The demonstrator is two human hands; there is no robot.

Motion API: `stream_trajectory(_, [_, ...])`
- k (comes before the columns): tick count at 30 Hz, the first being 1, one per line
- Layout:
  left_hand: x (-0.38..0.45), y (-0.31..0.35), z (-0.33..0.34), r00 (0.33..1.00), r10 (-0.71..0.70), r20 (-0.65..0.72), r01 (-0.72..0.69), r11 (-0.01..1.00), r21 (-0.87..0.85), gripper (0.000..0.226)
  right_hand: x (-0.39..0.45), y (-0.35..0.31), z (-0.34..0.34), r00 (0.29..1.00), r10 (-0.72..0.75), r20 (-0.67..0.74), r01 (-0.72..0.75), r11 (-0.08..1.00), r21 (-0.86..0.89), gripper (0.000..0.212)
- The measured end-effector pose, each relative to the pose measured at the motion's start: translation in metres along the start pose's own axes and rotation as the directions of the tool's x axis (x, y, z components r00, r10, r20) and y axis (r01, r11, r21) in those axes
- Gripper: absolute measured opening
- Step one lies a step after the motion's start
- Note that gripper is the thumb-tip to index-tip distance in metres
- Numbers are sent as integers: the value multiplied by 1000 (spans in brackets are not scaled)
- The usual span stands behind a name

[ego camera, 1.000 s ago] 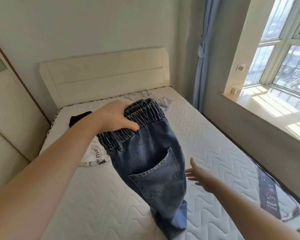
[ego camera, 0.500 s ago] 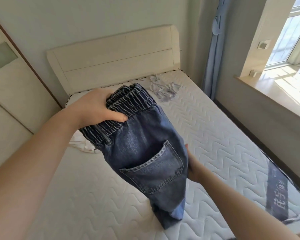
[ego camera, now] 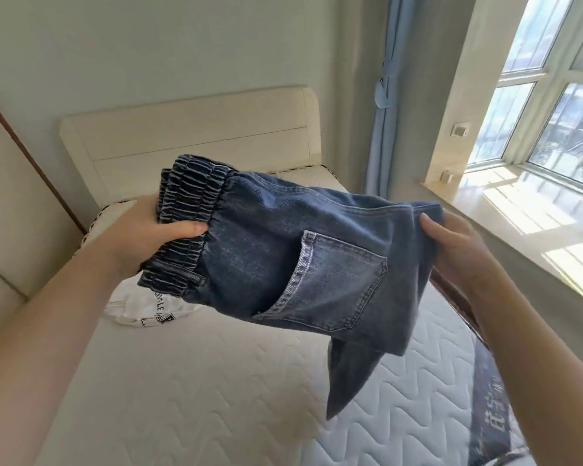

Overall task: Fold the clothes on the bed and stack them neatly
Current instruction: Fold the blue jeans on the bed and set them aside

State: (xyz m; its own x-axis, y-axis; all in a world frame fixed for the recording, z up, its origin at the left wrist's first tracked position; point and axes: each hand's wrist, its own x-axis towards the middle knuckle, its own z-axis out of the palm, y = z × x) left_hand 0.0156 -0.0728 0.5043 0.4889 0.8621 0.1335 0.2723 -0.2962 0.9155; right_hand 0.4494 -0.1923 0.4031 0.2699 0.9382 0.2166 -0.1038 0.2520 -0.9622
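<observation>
A pair of blue jeans (ego camera: pixel 283 260) with an elastic waistband and a back pocket is held up in the air above the bed, lying roughly level and doubled over. My left hand (ego camera: pixel 148 235) grips the gathered waistband, thumb on top. My right hand (ego camera: pixel 451 243) grips the fold at the other end, and the leg ends hang down below it. A white garment with black print (ego camera: pixel 142 309) lies on the mattress (ego camera: pixel 199 391) under the jeans, partly hidden by them.
The cream headboard (ego camera: pixel 196 136) stands at the far end. A wardrobe (ego camera: pixel 11 210) lines the left side. On the right are a blue curtain (ego camera: pixel 384 95), a sunlit window sill (ego camera: pixel 525 216) and the mattress's dark printed label (ego camera: pixel 492 418).
My right hand went from free, to behind the jeans, to gripping their lower part and raising it to the right. The jeans swung from hanging down to roughly level. The view tilted.
</observation>
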Motion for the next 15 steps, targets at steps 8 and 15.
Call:
stream_trajectory(8, [-8,-45,31,992,-118,52,127,966,-228,57,3,-53,-3,926,-260,-275,152,920,-360,30])
stream_trajectory(15, [-47,-151,76,931,-360,65,357,856,-373,38,-18,25,-13,973,-53,-222,-63,872,-486,27])
